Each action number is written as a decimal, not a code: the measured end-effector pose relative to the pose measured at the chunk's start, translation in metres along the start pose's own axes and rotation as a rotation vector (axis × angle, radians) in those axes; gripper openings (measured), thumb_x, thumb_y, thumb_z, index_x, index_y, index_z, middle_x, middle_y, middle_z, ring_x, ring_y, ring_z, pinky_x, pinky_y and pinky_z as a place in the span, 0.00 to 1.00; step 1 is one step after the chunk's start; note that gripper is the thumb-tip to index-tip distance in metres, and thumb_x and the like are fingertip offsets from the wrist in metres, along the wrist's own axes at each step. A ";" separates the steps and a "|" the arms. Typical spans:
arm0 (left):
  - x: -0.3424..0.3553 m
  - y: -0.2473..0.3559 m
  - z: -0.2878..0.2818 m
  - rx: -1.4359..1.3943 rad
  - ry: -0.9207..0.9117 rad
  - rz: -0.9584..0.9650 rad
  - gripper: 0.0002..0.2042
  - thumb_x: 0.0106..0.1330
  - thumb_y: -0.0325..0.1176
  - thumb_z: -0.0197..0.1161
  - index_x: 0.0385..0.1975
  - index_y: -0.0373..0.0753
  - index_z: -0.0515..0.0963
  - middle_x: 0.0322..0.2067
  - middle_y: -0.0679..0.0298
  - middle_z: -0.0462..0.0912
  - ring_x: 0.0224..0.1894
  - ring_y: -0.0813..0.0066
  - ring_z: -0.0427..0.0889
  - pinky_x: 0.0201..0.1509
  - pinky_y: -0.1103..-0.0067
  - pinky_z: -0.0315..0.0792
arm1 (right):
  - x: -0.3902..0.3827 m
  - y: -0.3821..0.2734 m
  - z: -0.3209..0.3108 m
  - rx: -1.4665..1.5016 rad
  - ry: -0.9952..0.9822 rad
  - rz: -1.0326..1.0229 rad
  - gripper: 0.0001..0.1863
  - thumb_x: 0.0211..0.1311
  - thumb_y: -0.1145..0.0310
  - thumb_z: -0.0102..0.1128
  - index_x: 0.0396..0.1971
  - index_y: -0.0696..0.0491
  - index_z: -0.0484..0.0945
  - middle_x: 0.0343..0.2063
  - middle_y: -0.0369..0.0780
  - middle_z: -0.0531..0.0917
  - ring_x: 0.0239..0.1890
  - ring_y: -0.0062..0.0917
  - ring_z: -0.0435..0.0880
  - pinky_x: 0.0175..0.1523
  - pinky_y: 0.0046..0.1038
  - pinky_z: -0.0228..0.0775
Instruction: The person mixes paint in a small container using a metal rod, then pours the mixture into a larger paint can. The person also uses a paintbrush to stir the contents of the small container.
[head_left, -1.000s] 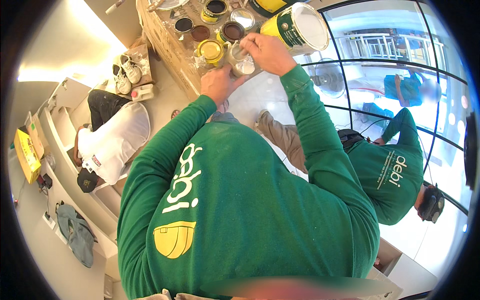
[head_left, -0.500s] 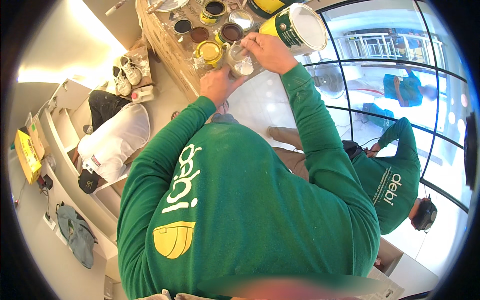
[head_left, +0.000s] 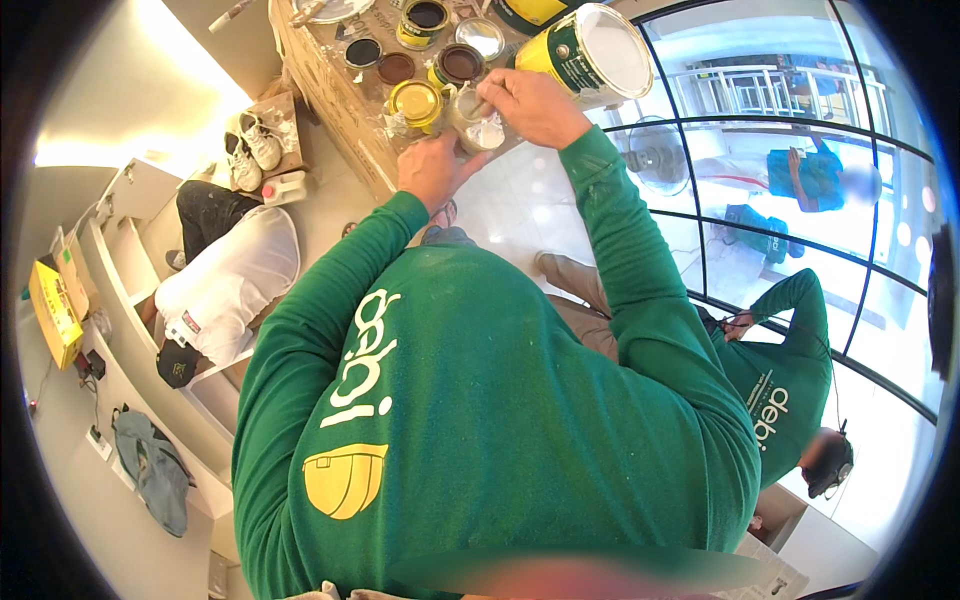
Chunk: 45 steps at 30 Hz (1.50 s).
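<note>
A small translucent cup with white paint in it is at the near edge of a cardboard-covered worktop. My left hand is closed round its near left side, thumb toward me. Above the cup's right side, my right hand has its fingers pinched together; what they hold is too small and partly hidden to name. Touching or close by on the left is a yellow-rimmed tin. Just behind the cup stands an open tin of dark brown paint.
A large white-topped paint bucket stands right of my hands. Farther back are a tin of black paint and several lids on the cardboard. One co-worker bends at shelves on the left; another stands right, beside black-framed glass.
My hands stay at the cup, with only a slight shift of the right fingers. The co-worker on the right has moved lower and bent the arm differently.
</note>
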<state>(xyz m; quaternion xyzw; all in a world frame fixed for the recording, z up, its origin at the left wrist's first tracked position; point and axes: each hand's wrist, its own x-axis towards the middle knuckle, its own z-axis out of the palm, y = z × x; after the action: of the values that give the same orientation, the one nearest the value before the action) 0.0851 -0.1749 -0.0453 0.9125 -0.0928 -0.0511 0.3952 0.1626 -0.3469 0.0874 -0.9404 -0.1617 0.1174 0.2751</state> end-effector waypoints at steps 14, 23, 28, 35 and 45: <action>0.002 0.000 0.001 0.003 -0.008 -0.009 0.29 0.63 0.65 0.69 0.40 0.40 0.84 0.26 0.56 0.88 0.33 0.53 0.90 0.40 0.60 0.81 | 0.003 0.002 0.001 -0.110 0.000 -0.015 0.19 0.78 0.54 0.53 0.44 0.53 0.85 0.34 0.41 0.91 0.37 0.43 0.88 0.45 0.39 0.78; -0.001 0.004 -0.004 -0.041 -0.005 0.008 0.29 0.63 0.65 0.69 0.38 0.40 0.84 0.26 0.55 0.88 0.34 0.51 0.90 0.41 0.59 0.82 | 0.004 -0.002 -0.002 0.014 -0.018 0.010 0.19 0.79 0.54 0.53 0.45 0.53 0.86 0.34 0.41 0.92 0.37 0.41 0.88 0.46 0.38 0.79; -0.001 0.001 -0.001 -0.026 -0.001 0.004 0.29 0.63 0.65 0.69 0.38 0.40 0.84 0.26 0.55 0.88 0.33 0.52 0.90 0.40 0.60 0.81 | 0.001 -0.007 0.001 -0.245 0.034 0.049 0.20 0.79 0.54 0.53 0.44 0.54 0.86 0.34 0.42 0.92 0.37 0.41 0.89 0.46 0.38 0.79; 0.000 -0.001 0.000 -0.020 -0.012 0.010 0.28 0.63 0.65 0.70 0.39 0.40 0.84 0.26 0.55 0.88 0.33 0.52 0.90 0.39 0.60 0.81 | 0.003 -0.007 0.001 -0.162 0.076 -0.015 0.20 0.79 0.53 0.53 0.43 0.54 0.85 0.33 0.42 0.91 0.37 0.41 0.89 0.46 0.38 0.79; -0.003 -0.003 -0.001 -0.027 0.011 0.033 0.28 0.63 0.64 0.70 0.39 0.40 0.84 0.26 0.55 0.88 0.33 0.52 0.90 0.39 0.59 0.82 | -0.001 -0.009 -0.001 -0.058 -0.020 0.006 0.20 0.78 0.53 0.53 0.43 0.54 0.86 0.32 0.40 0.91 0.37 0.40 0.88 0.46 0.37 0.79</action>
<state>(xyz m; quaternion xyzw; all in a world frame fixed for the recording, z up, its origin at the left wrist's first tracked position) 0.0832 -0.1710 -0.0468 0.9056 -0.1049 -0.0408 0.4088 0.1595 -0.3406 0.0935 -0.9472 -0.1650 0.1230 0.2457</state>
